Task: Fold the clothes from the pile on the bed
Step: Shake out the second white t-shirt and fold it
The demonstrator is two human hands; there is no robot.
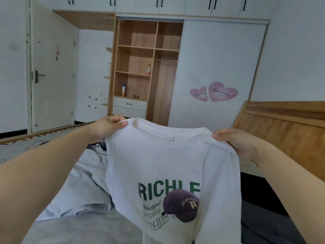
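You are holding a white T-shirt [168, 173] up in front of you, its printed front facing you, with green lettering and a dark purple cap graphic low on the chest. Your left hand [107, 126], at about 10 o'clock from the shirt's middle, pinches the shoulder seam beside the collar between thumb and curled fingers. Your right hand [235, 140], at about 2 o'clock, grips the opposite shoulder, fingers curled over the fabric. The shirt hangs clear between both hands, above the bed [73, 229]. A light grey garment [84, 189] lies rumpled on the bed at 8 o'clock from the shirt, and dark fabric [260, 205] lies at 4 o'clock. Beyond, at 12 o'clock, a wardrobe [149, 67] stands open, with a wooden headboard [284, 127] at 2 o'clock.
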